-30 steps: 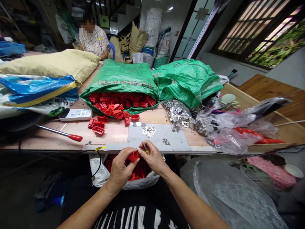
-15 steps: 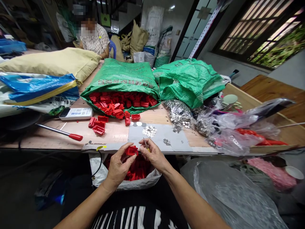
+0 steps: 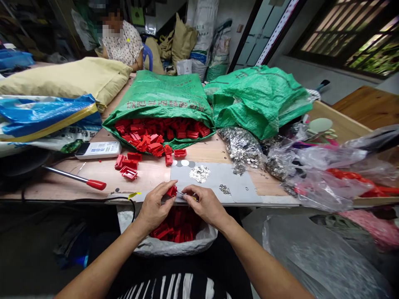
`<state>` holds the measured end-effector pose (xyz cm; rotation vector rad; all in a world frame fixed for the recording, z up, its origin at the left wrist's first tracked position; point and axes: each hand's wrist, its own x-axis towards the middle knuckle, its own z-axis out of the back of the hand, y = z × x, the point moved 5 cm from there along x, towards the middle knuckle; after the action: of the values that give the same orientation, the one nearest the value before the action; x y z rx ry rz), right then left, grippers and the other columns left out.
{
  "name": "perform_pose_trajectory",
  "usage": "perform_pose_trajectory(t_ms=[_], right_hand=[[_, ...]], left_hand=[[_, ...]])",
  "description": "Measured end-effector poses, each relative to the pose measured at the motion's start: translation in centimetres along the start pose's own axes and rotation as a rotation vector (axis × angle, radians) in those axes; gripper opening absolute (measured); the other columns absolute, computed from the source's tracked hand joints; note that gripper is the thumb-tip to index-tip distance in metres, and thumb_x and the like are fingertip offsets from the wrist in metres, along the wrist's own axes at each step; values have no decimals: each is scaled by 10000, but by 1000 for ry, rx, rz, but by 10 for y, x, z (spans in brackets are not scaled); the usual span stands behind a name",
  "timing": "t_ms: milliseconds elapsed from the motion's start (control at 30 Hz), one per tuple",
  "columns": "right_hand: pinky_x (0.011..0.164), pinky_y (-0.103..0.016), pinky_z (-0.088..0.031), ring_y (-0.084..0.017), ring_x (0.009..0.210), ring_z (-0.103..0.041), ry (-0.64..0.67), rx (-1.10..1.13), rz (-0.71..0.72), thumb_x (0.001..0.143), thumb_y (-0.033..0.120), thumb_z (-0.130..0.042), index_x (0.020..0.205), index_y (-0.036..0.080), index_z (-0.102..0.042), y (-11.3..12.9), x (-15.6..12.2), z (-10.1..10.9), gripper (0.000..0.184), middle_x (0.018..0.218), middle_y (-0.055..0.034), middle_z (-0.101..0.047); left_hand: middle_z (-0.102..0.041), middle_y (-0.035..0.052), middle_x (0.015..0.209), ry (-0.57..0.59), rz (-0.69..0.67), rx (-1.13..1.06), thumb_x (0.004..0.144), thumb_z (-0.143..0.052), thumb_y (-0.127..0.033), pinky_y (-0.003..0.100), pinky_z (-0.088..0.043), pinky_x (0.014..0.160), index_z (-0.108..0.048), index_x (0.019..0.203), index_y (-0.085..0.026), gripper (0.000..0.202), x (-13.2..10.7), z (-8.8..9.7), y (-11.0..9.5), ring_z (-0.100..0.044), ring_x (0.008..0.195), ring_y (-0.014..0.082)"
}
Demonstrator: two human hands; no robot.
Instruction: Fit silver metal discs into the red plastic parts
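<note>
The left hand (image 3: 154, 207) is pinching a small red plastic piece (image 3: 171, 191) between thumb and fingertips, while the right hand (image 3: 205, 205) is gripping a thin metal tool (image 3: 183, 194) whose tip is pointing at, and appears to be touching, that piece. Both hands are meeting just at the near edge of the wooden table (image 3: 149, 170), so the piece is hanging over the edge rather than resting on it. Directly below them, a white bag (image 3: 168, 247) is sitting open and holding many more red parts.

On the table just beyond the hands, a grey sheet (image 3: 227, 182) is carrying a small heap of silver metal bits (image 3: 199, 173). Further back, a green sack (image 3: 158, 99) is lying on its side with red parts spilling from its mouth, and a few loose red parts (image 3: 127, 164) are lying on the wood in front of it. A second green sack (image 3: 258, 95) is slumping to the right, next to clear plastic bags (image 3: 321, 166). To the left, a red-handled screwdriver (image 3: 75, 178) and a white remote control (image 3: 99, 149) are lying well apart from the hands. At the far end of the table, another person (image 3: 123, 41) in a patterned top is sitting.
</note>
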<state>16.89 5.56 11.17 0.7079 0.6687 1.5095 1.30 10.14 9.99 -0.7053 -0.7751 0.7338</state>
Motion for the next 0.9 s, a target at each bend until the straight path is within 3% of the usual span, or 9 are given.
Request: perform_pose_trajectory(t_ms=[233, 433, 567, 733, 900], right_hand=[[786, -273, -446, -157, 860, -600, 49, -91, 104, 841, 136, -558, 946, 201, -670, 2, 3, 0, 166, 910, -44, -652], [800, -276, -454, -156, 873, -595, 79, -116, 109, 847, 111, -539, 961, 206, -659, 2, 5, -2, 191, 921, -44, -633], [802, -274, -457, -158, 875, -596, 100, -151, 86, 857, 113, -525, 941, 201, -653, 3, 5, -3, 176, 911, -43, -623], [761, -270, -453, -163, 838, -602, 100, -272, 12, 881, 139, -506, 959, 211, -637, 10, 5, -8, 169, 915, -47, -604], [689, -277, -433, -167, 774, -596, 91, -377, -63, 901, 151, -468, 950, 200, -624, 17, 6, -14, 171, 919, -60, -597]], left_hand=[[-665, 61, 1145, 126, 12, -28, 789, -606, -117, 341, -501, 942, -553, 1256, -232, 483, 9, -3, 8, -615, 1077, 186], [-679, 54, 1134, 136, -4, -24, 782, -622, -140, 373, -498, 959, -573, 1232, -242, 465, 9, -2, 13, -619, 1082, 198], [-689, 51, 1118, 151, -17, -6, 770, -627, -127, 383, -482, 976, -582, 1210, -240, 457, 11, -1, 11, -623, 1076, 202], [-707, 47, 1039, 152, 4, -38, 762, -611, -121, 326, -541, 849, -622, 1119, -226, 372, 13, 0, 11, -667, 947, 189], [-715, 47, 1023, 128, 26, -54, 766, -599, -125, 313, -537, 845, -632, 1091, -209, 337, 12, -1, 13, -673, 917, 182]])
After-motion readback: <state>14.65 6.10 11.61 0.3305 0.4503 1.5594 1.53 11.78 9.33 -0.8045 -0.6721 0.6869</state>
